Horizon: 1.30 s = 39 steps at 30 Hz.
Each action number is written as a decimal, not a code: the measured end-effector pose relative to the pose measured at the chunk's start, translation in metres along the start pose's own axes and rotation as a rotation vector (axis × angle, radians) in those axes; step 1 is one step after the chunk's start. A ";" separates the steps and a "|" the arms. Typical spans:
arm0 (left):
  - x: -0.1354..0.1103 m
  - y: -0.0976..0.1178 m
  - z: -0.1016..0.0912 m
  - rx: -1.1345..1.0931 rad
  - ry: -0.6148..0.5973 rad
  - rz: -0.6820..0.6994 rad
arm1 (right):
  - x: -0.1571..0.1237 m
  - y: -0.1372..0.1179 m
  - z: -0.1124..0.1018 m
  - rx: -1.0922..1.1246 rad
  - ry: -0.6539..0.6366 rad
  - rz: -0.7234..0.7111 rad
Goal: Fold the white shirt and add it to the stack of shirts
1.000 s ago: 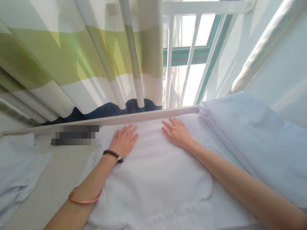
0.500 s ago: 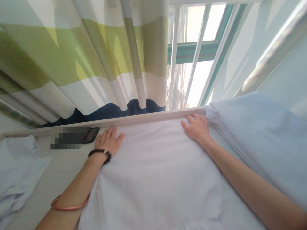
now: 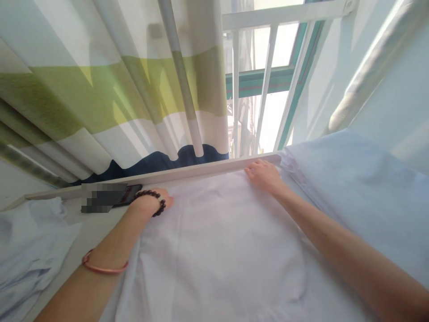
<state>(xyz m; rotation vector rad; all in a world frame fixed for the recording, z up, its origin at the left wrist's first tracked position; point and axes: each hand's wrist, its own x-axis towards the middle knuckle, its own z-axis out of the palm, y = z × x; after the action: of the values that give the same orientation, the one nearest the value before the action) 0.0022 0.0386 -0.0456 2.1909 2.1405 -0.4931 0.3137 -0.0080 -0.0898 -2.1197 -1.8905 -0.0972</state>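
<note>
A white cloth lies spread over the bed surface in front of me, with soft creases and a fold along its left side. At its far left corner, my left hand is curled inward and closed on the cloth's edge; its fingertips are hidden behind the wrist and knuckles. My right hand grips the far right corner with bent fingers, close to the pale ledge. A dark bead bracelet circles my left wrist, and a copper-coloured bangle sits farther down that forearm.
A dark phone, partly pixelated, lies just left of my left hand. Rumpled white cloth is at the left, a folded white stack at the right. Beyond the raised ledge hang a striped curtain and white window bars.
Both hands have gone from lying flat with fingers spread to curled at the cloth's far corners. The right hand has shifted slightly left. The view has tilted up a little.
</note>
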 end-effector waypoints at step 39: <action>0.039 0.049 0.034 -0.679 0.438 0.511 | 0.013 0.007 0.032 0.114 0.126 0.148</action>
<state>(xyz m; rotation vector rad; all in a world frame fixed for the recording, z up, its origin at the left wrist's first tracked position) 0.0438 0.0654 -0.0972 2.3766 1.4286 0.6869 0.3177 0.0128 -0.1185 -2.1166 -1.6242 -0.0865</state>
